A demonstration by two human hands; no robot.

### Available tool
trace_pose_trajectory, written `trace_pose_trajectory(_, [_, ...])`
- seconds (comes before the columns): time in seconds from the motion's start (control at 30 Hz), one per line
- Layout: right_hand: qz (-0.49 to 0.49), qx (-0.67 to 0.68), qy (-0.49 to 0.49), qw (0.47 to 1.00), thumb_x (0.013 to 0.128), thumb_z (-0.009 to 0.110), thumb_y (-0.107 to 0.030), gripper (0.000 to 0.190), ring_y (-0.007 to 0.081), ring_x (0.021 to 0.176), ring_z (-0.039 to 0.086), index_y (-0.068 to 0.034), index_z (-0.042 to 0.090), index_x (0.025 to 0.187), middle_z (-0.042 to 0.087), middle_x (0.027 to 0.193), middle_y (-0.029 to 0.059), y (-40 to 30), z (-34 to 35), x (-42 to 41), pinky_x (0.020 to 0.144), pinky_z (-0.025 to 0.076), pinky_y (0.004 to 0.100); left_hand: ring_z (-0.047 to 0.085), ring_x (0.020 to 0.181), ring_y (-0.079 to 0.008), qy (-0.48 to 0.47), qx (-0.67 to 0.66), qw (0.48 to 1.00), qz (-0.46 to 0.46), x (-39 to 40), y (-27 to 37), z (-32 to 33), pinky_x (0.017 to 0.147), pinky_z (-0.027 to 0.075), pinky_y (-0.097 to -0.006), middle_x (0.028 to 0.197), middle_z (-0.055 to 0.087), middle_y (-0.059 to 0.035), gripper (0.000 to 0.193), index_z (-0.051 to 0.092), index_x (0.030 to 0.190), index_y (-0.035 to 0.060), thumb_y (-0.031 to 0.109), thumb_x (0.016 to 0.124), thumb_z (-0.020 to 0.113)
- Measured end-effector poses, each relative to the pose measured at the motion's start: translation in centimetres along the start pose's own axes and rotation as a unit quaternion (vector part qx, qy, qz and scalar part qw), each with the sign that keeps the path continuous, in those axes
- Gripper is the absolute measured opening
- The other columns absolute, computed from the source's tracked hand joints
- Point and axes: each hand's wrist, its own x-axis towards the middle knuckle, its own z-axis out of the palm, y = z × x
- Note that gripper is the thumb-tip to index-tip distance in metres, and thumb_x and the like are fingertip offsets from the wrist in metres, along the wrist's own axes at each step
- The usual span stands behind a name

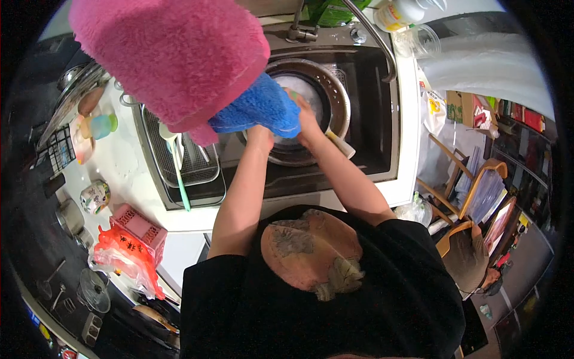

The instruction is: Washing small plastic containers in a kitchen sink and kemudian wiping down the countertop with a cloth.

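A dark round pan (329, 96) with a pale handle (341, 144) sits in the dark sink (374, 134), with whitish suds or liquid inside. My left hand (265, 137) reaches over its near left side; the hanging blue cloth (264, 107) hides most of it. On the other side, my right hand (305, 114) is over the pan, its fingers partly behind the same cloth. Something greenish shows by those fingers, too small to name. A fluffy pink cloth (179, 58) hangs close to the camera and covers the upper left. What either hand grips is hidden.
Left of the sink basin, a wire drying basket (197, 172) holds utensils, including a green-handled one (181, 188). A curved faucet (388, 63) arches over the right side. A pink plastic basket (139, 226) stands lower left. A seated person (466, 258) is at the right.
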Motion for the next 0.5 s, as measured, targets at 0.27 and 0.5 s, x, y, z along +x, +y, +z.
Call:
trace_pose_trajectory(0.27, [-0.528,-0.584,0.046,0.615,0.076,0.080,-0.037,0.055,0.0391,0.104,0.060,-0.002,0.063,0.115,0.064,0.110,0.0195,0.4,7.6,-8.9,0.094,0.045,0.0463,0.056,0.109,-0.0248,-0.056,-0.209,0.959,-0.185,4.9,-2.3,0.1,0.093,0.047,-0.0435,0.110,0.058,-0.0070,0.035,0.055,0.116,0.0117,0.037,0.093,0.062])
trace_pose_trajectory(0.5, [-0.553,-0.580,0.023,0.597,0.073,0.080,-0.037,0.032,0.0361,0.079,0.063,-0.008,0.070,0.082,0.067,0.082,0.0118,0.5,6.4,-7.3,0.081,0.046,0.0458,0.057,0.101,-0.0260,-0.416,-0.423,0.716,-0.368,6.7,-4.3,-2.1,0.085,0.048,-0.0397,0.102,0.057,-0.0087,0.051,0.052,0.109,0.0066,0.053,0.091,0.057])
